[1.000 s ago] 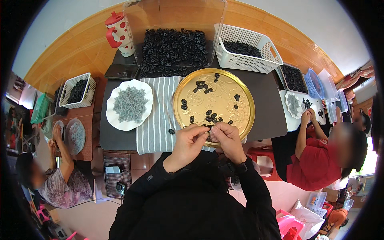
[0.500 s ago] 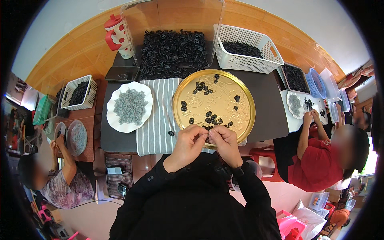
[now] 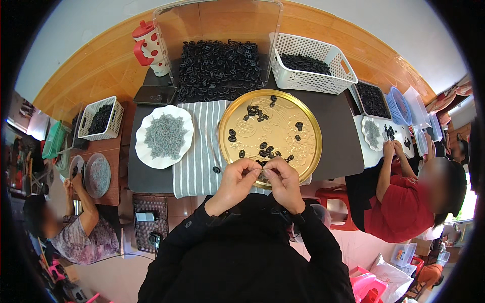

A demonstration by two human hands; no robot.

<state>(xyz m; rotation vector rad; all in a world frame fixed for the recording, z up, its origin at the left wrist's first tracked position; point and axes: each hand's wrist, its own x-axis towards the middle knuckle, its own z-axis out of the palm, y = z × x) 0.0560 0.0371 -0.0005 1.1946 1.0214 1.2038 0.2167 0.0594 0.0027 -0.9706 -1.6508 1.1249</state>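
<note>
Over the near edge of the round gold tray (image 3: 308, 166), my left hand (image 3: 234, 180) and my right hand (image 3: 285, 184) meet at the fingertips. Both are closed in a pinch, thumbs against forefingers. Whatever they pinch is too small and too covered to make out. Small black oval pieces with holes (image 3: 263, 145) lie scattered on the tray, some just beyond my fingers. Left of it, a white wavy-edged plate (image 3: 145, 155) holds a heap of small grey-green pieces (image 3: 165, 136). One black piece (image 3: 216, 169) rests on the grey striped cloth (image 3: 194, 177).
A clear bin (image 3: 222, 20) heaped with black pieces stands behind the tray, beside a white perforated basket (image 3: 313, 83). A phone-like black slab (image 3: 154, 94) and a red-spotted tumbler (image 3: 150, 48) are at back left. Two people work at tables left (image 3: 88, 232) and right (image 3: 399, 207).
My hands stay together at the tray's near edge; the right-hand fingers have shifted slightly. The whole view has tipped a little, and the pieces on the tray look unchanged.
</note>
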